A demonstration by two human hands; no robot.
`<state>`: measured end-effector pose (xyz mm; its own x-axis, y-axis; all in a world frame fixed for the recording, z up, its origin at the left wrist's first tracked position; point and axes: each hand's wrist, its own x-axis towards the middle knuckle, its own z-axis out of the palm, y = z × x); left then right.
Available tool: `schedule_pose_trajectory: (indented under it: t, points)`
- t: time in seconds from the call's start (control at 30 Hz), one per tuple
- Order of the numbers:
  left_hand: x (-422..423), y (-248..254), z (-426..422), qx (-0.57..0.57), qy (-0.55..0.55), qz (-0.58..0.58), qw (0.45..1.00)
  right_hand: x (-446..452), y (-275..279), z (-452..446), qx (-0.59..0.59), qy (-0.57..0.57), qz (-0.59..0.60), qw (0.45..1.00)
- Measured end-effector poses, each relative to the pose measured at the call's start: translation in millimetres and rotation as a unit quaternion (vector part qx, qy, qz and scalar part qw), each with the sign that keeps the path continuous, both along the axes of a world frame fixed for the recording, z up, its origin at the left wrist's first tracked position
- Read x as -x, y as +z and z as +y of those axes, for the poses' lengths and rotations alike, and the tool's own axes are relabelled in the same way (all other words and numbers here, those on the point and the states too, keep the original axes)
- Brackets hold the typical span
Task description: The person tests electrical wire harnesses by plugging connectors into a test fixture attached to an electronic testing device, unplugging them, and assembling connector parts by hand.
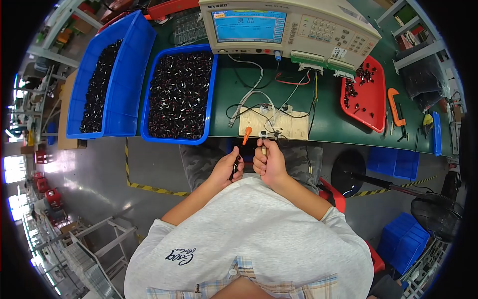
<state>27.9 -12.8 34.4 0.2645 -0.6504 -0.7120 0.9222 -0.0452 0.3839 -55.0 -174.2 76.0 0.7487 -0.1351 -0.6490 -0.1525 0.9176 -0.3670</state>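
Observation:
My left hand is closed around several small black parts, held just off the bench's front edge. Close beside it, my right hand is curled in a pinch at the edge of a wooden board; a small pale yellowish piece shows at its fingers, but what they grip is not clear. An orange plug-like handle stands at the board's front left, near both hands. A small black-and-white fixture sits on the board just above the right fingertips, with wires around it.
A tester with a lit screen stands at the back, cabled to the board. Left are a blue tray and a blue bin full of small black parts. A red tray and an orange clamp lie right; a fan stands lower right.

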Motion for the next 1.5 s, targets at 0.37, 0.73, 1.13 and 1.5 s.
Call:
schedule_pose_trajectory:
  t: [0.37,0.73,1.13,1.5]
  points:
    - [2,0,1,0.001,0.013,-0.009,1.000,21,-1,-4,0.126,0.092,-0.018,0.988]
    - [2,3,0,0.007,0.016,-0.026,0.999,27,-22,0,0.352,0.302,-0.105,0.880]
    - [6,9,0,-0.045,-0.007,-0.205,0.978,19,-3,9,0.378,0.315,-0.123,0.862]
    - [15,5,0,-0.069,-0.020,-0.349,0.934,19,-12,10,0.264,0.302,-0.090,0.912]
